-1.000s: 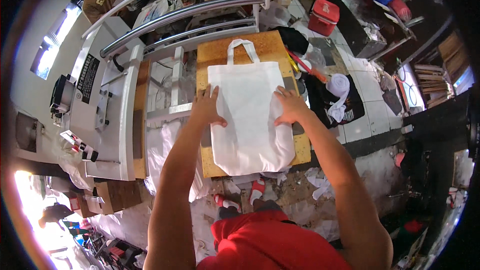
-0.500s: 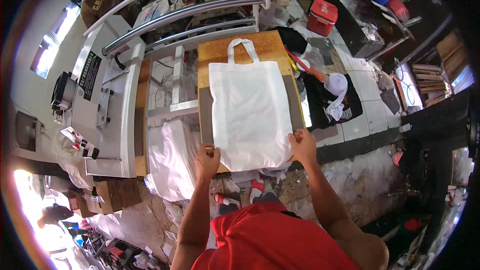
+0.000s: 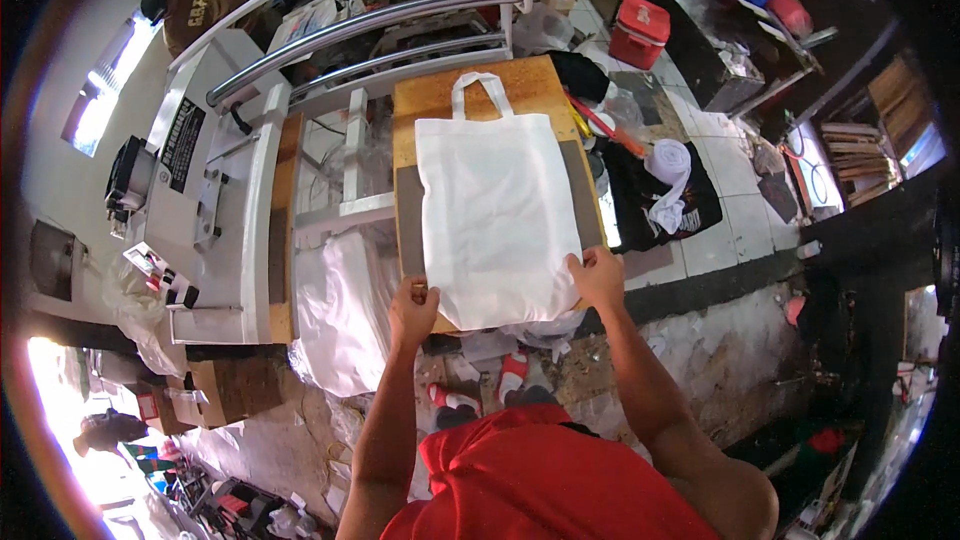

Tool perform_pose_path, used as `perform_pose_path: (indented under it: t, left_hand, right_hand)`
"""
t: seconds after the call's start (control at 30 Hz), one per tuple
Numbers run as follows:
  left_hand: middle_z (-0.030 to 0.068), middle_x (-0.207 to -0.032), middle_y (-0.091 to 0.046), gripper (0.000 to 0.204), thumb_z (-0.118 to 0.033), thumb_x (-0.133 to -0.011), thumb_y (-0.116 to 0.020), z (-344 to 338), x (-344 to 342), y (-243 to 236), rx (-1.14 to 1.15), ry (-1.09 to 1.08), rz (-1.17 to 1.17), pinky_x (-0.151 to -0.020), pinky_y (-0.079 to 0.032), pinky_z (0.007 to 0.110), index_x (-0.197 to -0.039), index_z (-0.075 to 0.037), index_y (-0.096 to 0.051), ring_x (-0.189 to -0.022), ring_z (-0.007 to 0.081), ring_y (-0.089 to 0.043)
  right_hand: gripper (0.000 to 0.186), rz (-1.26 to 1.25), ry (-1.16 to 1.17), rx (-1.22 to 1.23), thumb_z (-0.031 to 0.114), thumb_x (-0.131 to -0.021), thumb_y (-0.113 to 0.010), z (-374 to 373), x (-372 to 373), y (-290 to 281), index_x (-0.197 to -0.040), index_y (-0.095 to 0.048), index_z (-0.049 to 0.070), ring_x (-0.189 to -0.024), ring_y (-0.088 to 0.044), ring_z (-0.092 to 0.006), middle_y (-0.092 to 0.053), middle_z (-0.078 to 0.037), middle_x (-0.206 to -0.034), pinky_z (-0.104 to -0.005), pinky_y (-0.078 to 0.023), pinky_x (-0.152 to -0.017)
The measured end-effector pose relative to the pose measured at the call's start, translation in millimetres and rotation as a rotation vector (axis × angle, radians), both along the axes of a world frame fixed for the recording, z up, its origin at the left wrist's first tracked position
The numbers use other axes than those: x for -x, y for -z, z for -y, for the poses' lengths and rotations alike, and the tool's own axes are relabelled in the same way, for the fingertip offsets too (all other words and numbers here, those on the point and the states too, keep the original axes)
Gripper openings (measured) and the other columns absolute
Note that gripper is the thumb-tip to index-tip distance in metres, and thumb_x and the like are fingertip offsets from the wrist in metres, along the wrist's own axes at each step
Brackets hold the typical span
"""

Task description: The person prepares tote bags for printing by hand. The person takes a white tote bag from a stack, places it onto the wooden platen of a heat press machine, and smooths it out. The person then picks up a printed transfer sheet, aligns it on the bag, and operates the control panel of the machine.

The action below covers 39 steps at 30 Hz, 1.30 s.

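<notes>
A white cloth tote bag [image 3: 498,225] lies flat, its handle loop pointing to the far side, on a wooden board [image 3: 425,105] with a dark grey pad [image 3: 580,175] partly covered by the bag. My left hand [image 3: 412,308] is closed with the fingers pinching the bag's left edge near its bottom corner. On the opposite edge, slightly farther up, my right hand [image 3: 598,276] pinches the cloth between thumb and fingers. Exactly how much cloth is between the fingertips is hidden on both sides.
A white metal press frame with steel bars [image 3: 370,35] stands left and beyond the board. Clear plastic-wrapped white material [image 3: 345,310] hangs below left. To the right lie black cloth [image 3: 640,190], a white cloth roll [image 3: 668,162] and a red box [image 3: 640,30]. Another person [image 3: 200,10] is at far left.
The bag's surface looks smoother, and its lower edge sits slightly farther from me. My right hand has shifted a little inward along the bag's edge. My left hand stays at the left edge.
</notes>
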<state>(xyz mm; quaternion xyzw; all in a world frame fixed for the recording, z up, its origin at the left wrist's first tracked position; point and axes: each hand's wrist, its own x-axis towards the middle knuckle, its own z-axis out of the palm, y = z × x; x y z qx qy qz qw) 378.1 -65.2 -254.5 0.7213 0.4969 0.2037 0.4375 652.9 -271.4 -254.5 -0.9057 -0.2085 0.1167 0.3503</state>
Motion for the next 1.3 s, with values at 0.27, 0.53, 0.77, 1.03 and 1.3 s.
perform_pose_path:
  t: [0.27,0.53,0.77,1.03,1.3]
  left_hand:
    - [0.0119,-0.094,-0.074,0.031,-0.020,-0.089,-0.072,-1,2,0,-0.013,0.054,-0.076,-0.080,-0.055,0.034,-0.113,-0.001,-0.065,-0.086,0.0185,-0.070]
    - [0.0089,-0.082,-0.068,0.027,-0.022,-0.092,-0.069,-10,56,8,-0.009,-0.146,0.093,-0.074,-0.052,0.031,-0.107,0.000,-0.065,-0.077,0.0186,-0.064]
    - [0.0195,-0.089,-0.072,0.021,-0.020,-0.094,-0.065,50,232,101,0.192,-0.136,-0.254,-0.071,-0.055,0.041,-0.104,-0.002,-0.066,-0.082,0.0315,-0.073]
    - [0.0188,-0.095,-0.073,0.032,-0.034,-0.092,-0.063,225,472,156,0.624,-0.028,-0.702,-0.080,-0.057,0.046,-0.108,-0.007,-0.067,-0.094,0.0391,-0.071]
    - [0.0197,-0.109,-0.073,0.051,-0.040,-0.090,-0.069,258,590,138,0.706,-0.011,-0.675,-0.088,-0.054,0.046,-0.131,-0.010,-0.063,-0.111,0.0379,-0.068]
  right_hand:
    - [0.038,0.134,-0.009,0.027,0.039,-0.079,-0.078,4,2,-1,-0.090,-0.070,0.003,-0.087,-0.065,-0.0320,-0.070,-0.009,-0.080,-0.0469,-0.050,-0.081]
    - [0.032,0.136,0.284,-0.195,0.031,-0.092,-0.067,60,-23,71,-0.099,-0.065,0.000,-0.088,-0.064,-0.0341,-0.068,-0.016,-0.092,-0.0462,-0.051,-0.080]
    - [0.023,-0.065,-0.262,0.202,0.021,-0.088,-0.075,89,145,262,-0.101,-0.068,0.004,-0.078,-0.069,-0.0263,-0.073,-0.013,-0.087,-0.0404,-0.055,-0.076]
    - [0.074,0.111,-0.865,0.508,0.026,-0.077,-0.080,-172,212,320,-0.142,-0.050,0.008,-0.135,-0.045,-0.0387,-0.050,-0.019,-0.144,-0.0514,-0.042,-0.106]
    - [0.065,0.212,-0.896,0.744,0.027,-0.077,-0.080,-205,187,335,-0.133,-0.053,0.006,-0.127,-0.048,-0.0363,-0.054,-0.017,-0.137,-0.0557,-0.041,-0.100]
